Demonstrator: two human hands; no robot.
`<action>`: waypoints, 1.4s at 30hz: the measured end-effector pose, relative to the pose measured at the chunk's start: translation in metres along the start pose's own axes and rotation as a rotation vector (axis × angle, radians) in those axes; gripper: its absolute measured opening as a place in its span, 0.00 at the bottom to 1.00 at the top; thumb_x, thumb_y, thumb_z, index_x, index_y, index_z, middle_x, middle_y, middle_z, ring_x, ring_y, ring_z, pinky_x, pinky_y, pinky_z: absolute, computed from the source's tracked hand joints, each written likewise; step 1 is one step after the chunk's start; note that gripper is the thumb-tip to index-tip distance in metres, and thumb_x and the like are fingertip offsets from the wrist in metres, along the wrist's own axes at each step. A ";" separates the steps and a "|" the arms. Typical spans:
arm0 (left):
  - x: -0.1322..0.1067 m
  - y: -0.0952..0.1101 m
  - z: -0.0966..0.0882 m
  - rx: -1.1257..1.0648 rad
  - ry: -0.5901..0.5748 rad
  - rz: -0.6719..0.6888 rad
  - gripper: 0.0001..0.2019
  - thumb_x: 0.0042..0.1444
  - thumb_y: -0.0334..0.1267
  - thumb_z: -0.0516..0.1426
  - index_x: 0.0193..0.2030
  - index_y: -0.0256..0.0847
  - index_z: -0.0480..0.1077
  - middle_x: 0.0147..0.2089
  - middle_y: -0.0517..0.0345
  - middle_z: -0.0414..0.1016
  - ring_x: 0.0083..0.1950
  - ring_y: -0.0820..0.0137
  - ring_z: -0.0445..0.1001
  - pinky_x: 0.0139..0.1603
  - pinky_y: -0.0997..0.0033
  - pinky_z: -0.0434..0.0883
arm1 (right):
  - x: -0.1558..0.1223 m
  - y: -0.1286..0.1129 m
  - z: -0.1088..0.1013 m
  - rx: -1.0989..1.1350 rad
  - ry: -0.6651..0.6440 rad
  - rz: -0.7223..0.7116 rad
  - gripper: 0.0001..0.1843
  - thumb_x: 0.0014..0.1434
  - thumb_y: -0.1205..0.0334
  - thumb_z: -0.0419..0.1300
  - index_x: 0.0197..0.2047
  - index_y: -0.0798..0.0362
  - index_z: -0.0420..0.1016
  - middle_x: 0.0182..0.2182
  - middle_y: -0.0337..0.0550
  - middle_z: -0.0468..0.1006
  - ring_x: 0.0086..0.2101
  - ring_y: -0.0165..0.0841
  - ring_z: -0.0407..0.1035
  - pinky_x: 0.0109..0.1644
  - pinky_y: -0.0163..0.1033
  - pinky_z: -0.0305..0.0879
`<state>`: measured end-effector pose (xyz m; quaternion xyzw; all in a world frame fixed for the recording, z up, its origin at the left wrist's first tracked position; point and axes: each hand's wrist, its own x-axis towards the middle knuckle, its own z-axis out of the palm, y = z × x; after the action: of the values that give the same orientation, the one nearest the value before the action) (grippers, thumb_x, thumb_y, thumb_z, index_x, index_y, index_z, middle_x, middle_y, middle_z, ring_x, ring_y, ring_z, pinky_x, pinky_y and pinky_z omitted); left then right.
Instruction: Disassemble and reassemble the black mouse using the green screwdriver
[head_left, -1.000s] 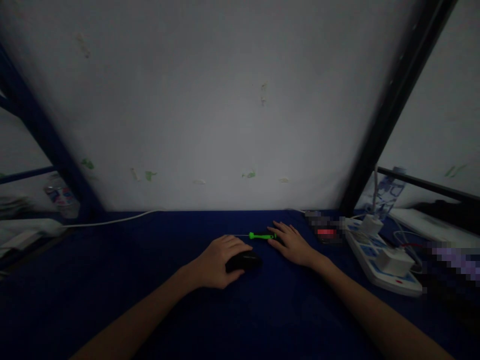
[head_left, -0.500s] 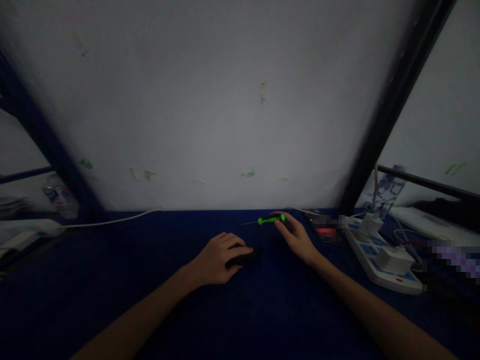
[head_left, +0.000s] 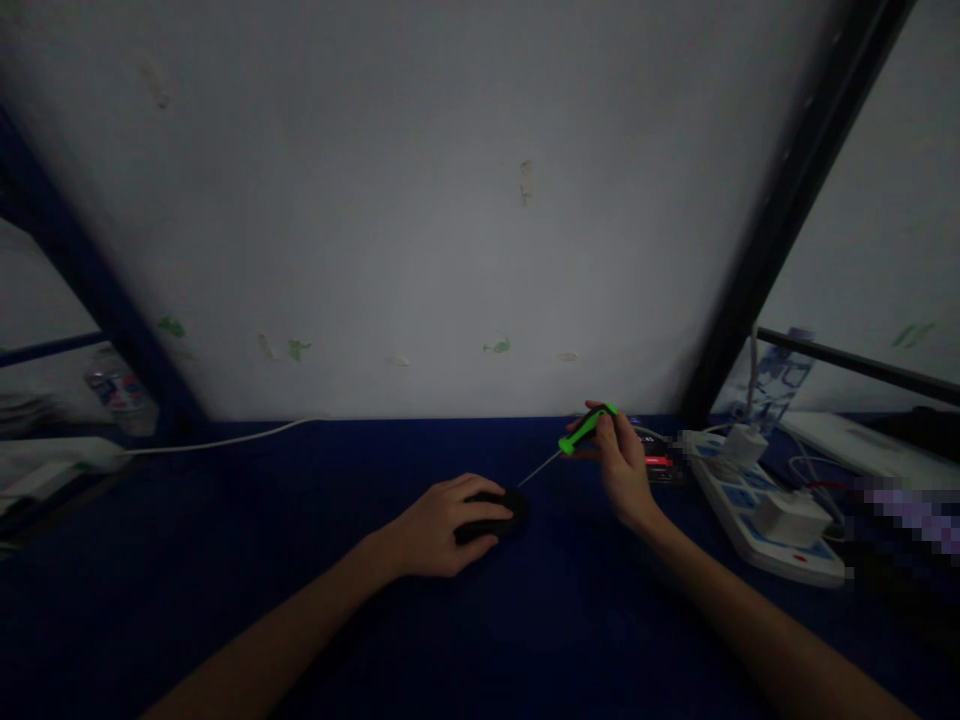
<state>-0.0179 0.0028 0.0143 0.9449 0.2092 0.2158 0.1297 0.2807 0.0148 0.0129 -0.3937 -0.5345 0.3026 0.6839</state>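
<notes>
My left hand [head_left: 439, 525] rests over a black computer mouse [head_left: 495, 518], its fingers curved on top and covering most of it. My right hand [head_left: 621, 465] is raised above the back of the desk and pinches a small screwdriver [head_left: 586, 430] with a green and black handle. The screwdriver's thin metal shaft slants down and to the left, its tip ending just short of the mouse and apart from it.
The dark blue desk top [head_left: 300, 600] ends at a white wall. A white power strip [head_left: 757, 510] with white chargers plugged in lies to the right. A blurred dark object with red on it [head_left: 658, 462] sits behind my right hand. A white cable [head_left: 225, 440] runs along the back.
My right hand has lifted the screwdriver off the desk and turned it, shaft now slanting down-left. My left hand stays on the mouse.
</notes>
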 end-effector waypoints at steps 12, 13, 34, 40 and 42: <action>0.002 0.002 -0.001 0.013 -0.003 0.021 0.21 0.66 0.36 0.62 0.64 0.52 0.74 0.64 0.49 0.75 0.63 0.56 0.75 0.65 0.50 0.73 | -0.003 -0.004 0.002 0.026 0.000 0.000 0.25 0.72 0.39 0.55 0.62 0.46 0.71 0.44 0.48 0.84 0.43 0.44 0.81 0.41 0.50 0.83; 0.002 0.002 -0.001 0.014 -0.005 0.021 0.21 0.65 0.36 0.62 0.64 0.52 0.74 0.64 0.49 0.74 0.63 0.56 0.74 0.66 0.50 0.73 | -0.004 -0.004 0.003 0.026 -0.005 -0.002 0.25 0.72 0.39 0.56 0.62 0.46 0.71 0.44 0.48 0.84 0.43 0.44 0.81 0.42 0.50 0.83; 0.004 0.014 0.002 0.287 -0.047 0.095 0.18 0.66 0.34 0.59 0.62 0.48 0.74 0.64 0.46 0.73 0.65 0.52 0.71 0.65 0.47 0.70 | -0.019 -0.039 0.007 -0.101 0.012 -0.210 0.23 0.68 0.48 0.65 0.63 0.43 0.76 0.50 0.48 0.81 0.43 0.43 0.79 0.46 0.50 0.81; 0.006 0.014 0.005 0.313 -0.027 0.106 0.17 0.66 0.34 0.59 0.61 0.45 0.74 0.63 0.46 0.74 0.64 0.52 0.71 0.63 0.48 0.71 | -0.032 -0.045 0.009 -0.019 -0.137 -0.443 0.15 0.72 0.59 0.59 0.59 0.45 0.78 0.52 0.49 0.81 0.44 0.42 0.81 0.44 0.49 0.81; 0.006 0.013 0.006 0.323 -0.021 0.096 0.18 0.66 0.34 0.59 0.62 0.45 0.74 0.63 0.46 0.74 0.64 0.53 0.71 0.64 0.48 0.71 | -0.032 -0.046 0.009 -0.072 -0.081 -0.532 0.12 0.70 0.63 0.62 0.54 0.44 0.82 0.49 0.47 0.80 0.42 0.40 0.80 0.41 0.45 0.80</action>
<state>-0.0058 -0.0068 0.0153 0.9645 0.1945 0.1755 -0.0319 0.2636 -0.0329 0.0377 -0.2513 -0.6564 0.1084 0.7031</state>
